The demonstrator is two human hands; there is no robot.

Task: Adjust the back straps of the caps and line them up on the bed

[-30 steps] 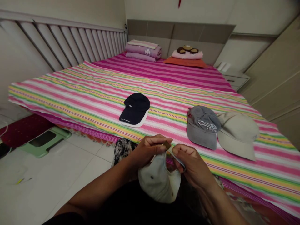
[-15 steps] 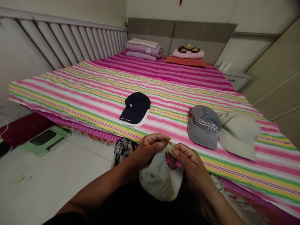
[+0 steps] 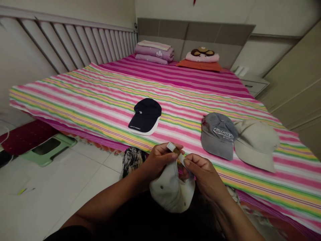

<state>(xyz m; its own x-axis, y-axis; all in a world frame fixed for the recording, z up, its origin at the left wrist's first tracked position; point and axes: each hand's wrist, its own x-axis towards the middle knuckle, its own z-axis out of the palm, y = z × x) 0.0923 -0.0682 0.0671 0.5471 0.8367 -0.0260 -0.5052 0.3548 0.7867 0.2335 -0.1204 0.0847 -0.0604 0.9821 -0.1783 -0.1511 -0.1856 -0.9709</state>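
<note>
A pale baseball cap (image 3: 167,189) is held over my lap with its back opening and strap (image 3: 183,160) turned up. My left hand (image 3: 162,157) is closed on the strap at its brass-coloured buckle (image 3: 177,151), and a light strap end pokes out past the buckle. My right hand (image 3: 200,167) pinches the strap on the other side of the opening. On the bed in front lies a navy cap (image 3: 146,113) with a white edge. Farther right, a grey cap (image 3: 218,134) with lettering overlaps a beige cap (image 3: 258,140).
The bed (image 3: 75,90) has a striped cover. Folded purple bedding (image 3: 154,55) and a pink pillow-like bundle (image 3: 202,57) sit by the headboard (image 3: 173,30). At the left, a green stool (image 3: 47,150) stands on the tiled floor, near a white slatted rail (image 3: 100,40).
The strap's light end now sticks out up and left beyond the buckle, where before it did not show. Both hands stay in nearly the same place on the cap.
</note>
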